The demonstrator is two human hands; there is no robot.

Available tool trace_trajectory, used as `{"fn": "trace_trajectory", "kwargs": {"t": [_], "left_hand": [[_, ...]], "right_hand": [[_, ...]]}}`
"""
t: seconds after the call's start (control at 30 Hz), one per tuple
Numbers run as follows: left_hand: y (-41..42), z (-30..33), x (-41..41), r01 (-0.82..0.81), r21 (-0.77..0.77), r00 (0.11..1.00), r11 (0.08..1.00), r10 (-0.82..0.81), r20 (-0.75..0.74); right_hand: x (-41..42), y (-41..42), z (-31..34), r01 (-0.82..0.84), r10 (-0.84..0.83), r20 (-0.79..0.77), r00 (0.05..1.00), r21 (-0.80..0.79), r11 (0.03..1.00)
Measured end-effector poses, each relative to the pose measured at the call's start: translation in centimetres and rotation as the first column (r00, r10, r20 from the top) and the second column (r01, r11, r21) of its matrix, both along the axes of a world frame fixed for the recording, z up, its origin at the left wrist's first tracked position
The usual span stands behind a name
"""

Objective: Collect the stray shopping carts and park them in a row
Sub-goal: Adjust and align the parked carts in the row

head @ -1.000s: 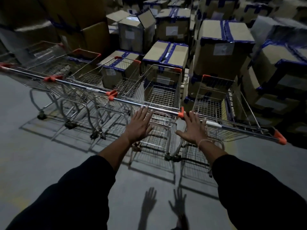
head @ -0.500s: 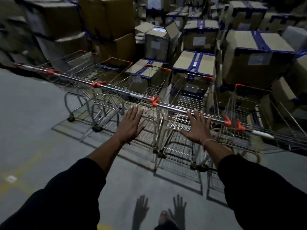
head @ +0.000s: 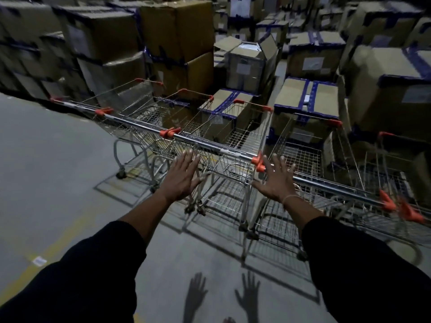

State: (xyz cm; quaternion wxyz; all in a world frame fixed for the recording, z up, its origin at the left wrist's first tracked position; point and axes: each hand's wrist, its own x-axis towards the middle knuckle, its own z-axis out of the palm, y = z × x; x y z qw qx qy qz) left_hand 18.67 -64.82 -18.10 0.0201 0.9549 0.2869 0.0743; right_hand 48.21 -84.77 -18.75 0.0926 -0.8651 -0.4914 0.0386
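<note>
Five chrome wire shopping carts with orange handle caps (head: 235,145) are seen parked side by side on the grey concrete floor (head: 58,173), their fronts facing stacks of brown cardboard boxes bound with blue tape (head: 307,96). The handles are lined up almost end to end, so that one long bar is formed from upper left to lower right. By this showing the row is judged to be largely built; whether further stray carts are left elsewhere cannot be told, since none is visible outside the row. The far right cart (head: 394,173) is blurred and cut by the frame edge, so its alignment cannot be checked.

The left hand (head: 180,177) is held flat with fingers spread and straight, its tips near the handle of the middle cart (head: 210,145); contact cannot be confirmed. The right hand (head: 275,180) is likewise splayed and grips nothing, set beside the orange cap (head: 258,162) where two handles meet. Nothing is clasped by either hand, and the two are kept apart. A final nudge or a letting-go is suggested, though which cannot be told.

The carts are seen as small, light mesh baskets on tubular frames with castors, empty, and standing upright. Shadows of both spread hands (head: 221,297) are cast on the floor below.
</note>
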Motion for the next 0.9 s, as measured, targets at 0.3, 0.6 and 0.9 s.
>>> {"fn": "trace_trajectory", "kwargs": {"t": [0.3,0.6,0.9], "left_hand": [[5.8,-1.9,5.9,0.171,-0.05,0.985,0.984,-0.172,-0.019],[13.5,-3.4,11.2,0.276,-0.108,0.956,0.955,-0.285,-0.072],[22.3,-5.3,11.6,0.267,-0.078,0.93,0.961,-0.278,-0.243]], "right_hand": [[-0.6,4.8,-1.0,0.093,-0.095,-0.039,0.995,-0.051,0.994],[-0.3,12.0,-3.2,0.171,-0.184,-0.129,0.974,-0.106,0.98],[-2.6,17.0,-3.8,0.357,-0.356,0.034,0.934,-0.124,0.926]]}}
